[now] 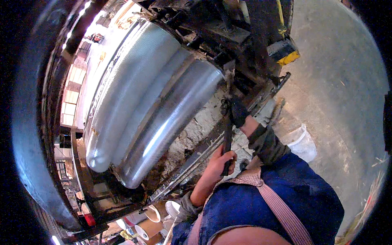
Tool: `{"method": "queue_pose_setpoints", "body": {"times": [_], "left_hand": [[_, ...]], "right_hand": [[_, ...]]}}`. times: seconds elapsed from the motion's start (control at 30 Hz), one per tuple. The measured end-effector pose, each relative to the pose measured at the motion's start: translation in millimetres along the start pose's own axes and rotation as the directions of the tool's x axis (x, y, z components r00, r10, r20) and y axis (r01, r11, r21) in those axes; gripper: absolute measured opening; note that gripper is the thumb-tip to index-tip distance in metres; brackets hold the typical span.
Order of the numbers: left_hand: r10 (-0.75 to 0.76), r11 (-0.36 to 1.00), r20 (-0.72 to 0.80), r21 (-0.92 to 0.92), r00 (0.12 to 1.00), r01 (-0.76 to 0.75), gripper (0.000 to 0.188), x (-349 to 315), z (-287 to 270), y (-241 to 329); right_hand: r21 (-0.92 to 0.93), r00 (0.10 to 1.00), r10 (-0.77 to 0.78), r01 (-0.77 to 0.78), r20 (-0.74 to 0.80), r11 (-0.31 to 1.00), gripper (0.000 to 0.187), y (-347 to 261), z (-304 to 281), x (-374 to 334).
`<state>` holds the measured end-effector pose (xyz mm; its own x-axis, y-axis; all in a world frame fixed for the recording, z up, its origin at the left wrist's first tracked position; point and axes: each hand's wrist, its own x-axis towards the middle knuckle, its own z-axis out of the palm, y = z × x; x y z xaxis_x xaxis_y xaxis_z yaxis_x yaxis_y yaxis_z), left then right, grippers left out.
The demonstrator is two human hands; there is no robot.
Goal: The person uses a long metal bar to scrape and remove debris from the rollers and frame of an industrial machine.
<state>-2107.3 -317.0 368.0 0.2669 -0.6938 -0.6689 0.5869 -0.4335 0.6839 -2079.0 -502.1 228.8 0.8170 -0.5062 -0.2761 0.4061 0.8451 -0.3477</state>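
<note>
My bare left hand [220, 161] is closed round the lower end of a long dark metal bar [228, 139], which stands nearly upright in the view. My right hand [239, 112], in a dark glove, is higher up against the same bar and looks closed on it, though its fingers blend into the dark metal. The bar's upper end reaches the machine frame [253, 77], beside the end of a shiny metal roller [171, 122]. What the bar's tip touches is too dark to make out.
Left of the shiny roller lie wider, duller grey rollers [134, 90]. A rail [192, 167] crusted with pale residue runs along the machine's near side. A white bucket [302, 143] stands on the concrete floor [339, 81] at right. Several cylindrical containers [149, 229] sit below.
</note>
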Motion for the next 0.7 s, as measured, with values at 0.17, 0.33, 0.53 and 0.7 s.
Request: {"method": "queue_pose_setpoints", "body": {"times": [0.17,0.33,0.53,0.7], "left_hand": [[0.097,0.971,-0.106,0.226,0.99,-0.071,0.025,30,16,15],[0.474,0.719,-0.09,0.614,0.876,-0.326,0.047,54,24,15],[0.562,0.528,-0.013,0.774,0.827,-0.348,0.066,58,21,23],[0.301,0.85,-0.025,0.461,0.953,-0.256,0.061,71,14,47]], "right_hand": [[-0.361,0.99,-0.102,0.06,-0.099,0.931,0.018,-20,-37,46],[-0.507,0.977,-0.152,0.057,-0.148,0.86,0.017,-40,-49,60],[-0.617,0.963,-0.213,0.067,-0.166,0.784,0.015,-46,-68,69],[-0.676,0.964,-0.228,0.078,-0.136,0.733,0.014,-64,-61,93]]}}
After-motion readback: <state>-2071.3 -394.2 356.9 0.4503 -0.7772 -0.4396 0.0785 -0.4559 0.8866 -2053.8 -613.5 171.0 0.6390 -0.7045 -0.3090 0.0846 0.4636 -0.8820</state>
